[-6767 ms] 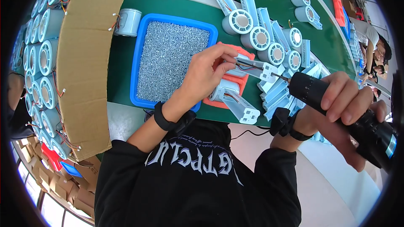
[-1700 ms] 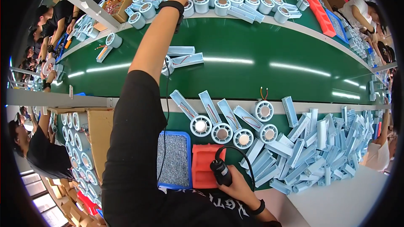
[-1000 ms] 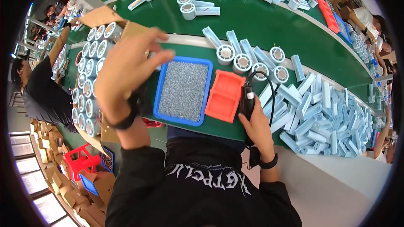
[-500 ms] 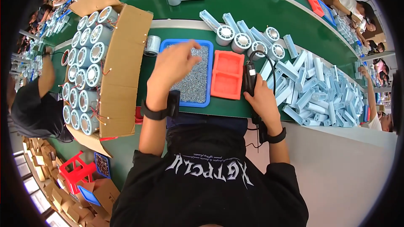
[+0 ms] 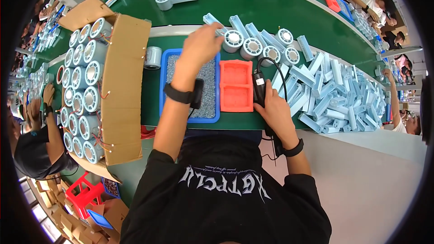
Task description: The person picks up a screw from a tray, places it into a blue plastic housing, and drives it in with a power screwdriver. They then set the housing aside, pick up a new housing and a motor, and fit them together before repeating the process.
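Note:
My right hand (image 5: 276, 112) is wrapped round a black electric screwdriver (image 5: 259, 88) with a cable, just right of the red two-compartment tray (image 5: 236, 63). My left hand (image 5: 201, 49) reaches across the far end of a blue tray (image 5: 163, 90) full of small grey metal pieces, probably screws. Its thumb and fingers are apart, close to a light-blue handle piece (image 5: 210, 19) and a round light-blue fan-like part (image 5: 233, 39). Whether the fingertips touch either one, I cannot tell. More of these round parts with handle pieces stand in a group beside it.
A cardboard box (image 5: 124, 90) of round light-blue parts with thin wires stands at left. One lone cylinder (image 5: 153, 58) sits between box and blue tray. A heap of light-blue handle pieces (image 5: 337, 95) covers the right side. A green conveyor belt (image 5: 253, 4) runs beyond; other people work nearby.
My left hand has moved away from me and slightly right, from above the blue tray to the round parts. My right hand keeps the screwdriver beside the red tray. The view has shifted slightly.

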{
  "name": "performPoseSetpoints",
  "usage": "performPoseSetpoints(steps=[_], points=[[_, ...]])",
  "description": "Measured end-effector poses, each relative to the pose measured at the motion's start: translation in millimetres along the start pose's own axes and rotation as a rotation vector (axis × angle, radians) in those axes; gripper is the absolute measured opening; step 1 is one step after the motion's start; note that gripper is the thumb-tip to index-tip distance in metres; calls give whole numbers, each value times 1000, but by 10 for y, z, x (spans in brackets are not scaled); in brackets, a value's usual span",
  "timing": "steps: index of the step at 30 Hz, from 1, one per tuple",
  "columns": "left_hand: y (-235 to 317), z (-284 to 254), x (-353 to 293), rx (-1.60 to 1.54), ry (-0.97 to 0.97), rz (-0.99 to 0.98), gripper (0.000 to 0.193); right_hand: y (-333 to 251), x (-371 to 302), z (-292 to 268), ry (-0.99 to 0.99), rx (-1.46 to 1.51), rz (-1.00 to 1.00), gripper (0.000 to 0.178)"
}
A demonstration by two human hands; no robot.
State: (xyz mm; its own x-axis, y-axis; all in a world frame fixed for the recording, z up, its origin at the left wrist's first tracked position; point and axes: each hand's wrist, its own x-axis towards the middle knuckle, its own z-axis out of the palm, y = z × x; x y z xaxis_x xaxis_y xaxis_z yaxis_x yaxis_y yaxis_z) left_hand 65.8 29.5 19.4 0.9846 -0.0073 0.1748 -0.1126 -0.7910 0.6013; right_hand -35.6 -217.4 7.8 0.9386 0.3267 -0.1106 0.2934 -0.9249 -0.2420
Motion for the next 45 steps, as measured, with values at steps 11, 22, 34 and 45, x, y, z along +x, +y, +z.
performPoseSetpoints(steps=[11,22,34,45], points=[[258,347,175,168,-116,-81,44,853,726,-838,298,95,45,49],[254,-74,-83,-141,300,31,34,933,1227,-705,101,70,63,52],[164,83,68,164,296,348,32,238,395,-895,-28,449,190,69],[79,329,219,275,7,-42,56,50,201,-319,46,1146,-60,78]])
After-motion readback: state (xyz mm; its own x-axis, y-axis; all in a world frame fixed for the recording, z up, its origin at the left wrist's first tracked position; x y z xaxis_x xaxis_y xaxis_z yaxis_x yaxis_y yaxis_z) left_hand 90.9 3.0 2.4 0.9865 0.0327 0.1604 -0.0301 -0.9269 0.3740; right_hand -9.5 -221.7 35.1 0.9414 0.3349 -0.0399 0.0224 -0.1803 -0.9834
